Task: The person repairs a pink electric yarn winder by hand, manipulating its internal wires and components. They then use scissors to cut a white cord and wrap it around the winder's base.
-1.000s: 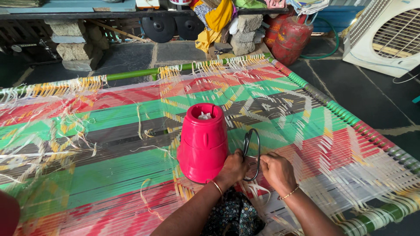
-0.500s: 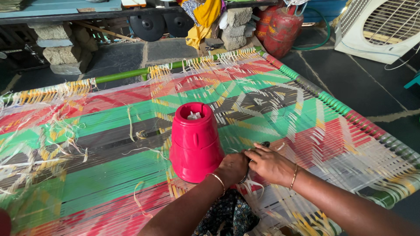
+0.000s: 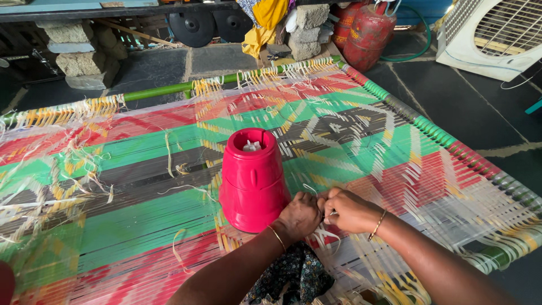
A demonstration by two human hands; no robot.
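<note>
My left hand (image 3: 302,217) and my right hand (image 3: 350,210) meet knuckle to knuckle on a woven cot surface (image 3: 367,130) of red, green, black and white plastic strips. Both pinch thin pale strands (image 3: 326,226) that rise from the weave between them. Something small and metallic shows in my right hand's fingers; I cannot tell what it is. A red plastic appliance base (image 3: 252,181), cone-shaped with a white hub on top, stands upright on the weave right beside my left hand. Each wrist wears a thin gold bangle.
A green frame pole (image 3: 158,90) runs along the cot's far edge, with loose yellow and white strip ends over it. Behind it are stone blocks (image 3: 84,48), a yellow cloth (image 3: 265,20) and a red gas cylinder (image 3: 367,34). A white air cooler (image 3: 497,34) stands at far right.
A second ago a pair of scissors stood between my hands; now it is out of sight and the hands are closed together on the strands.
</note>
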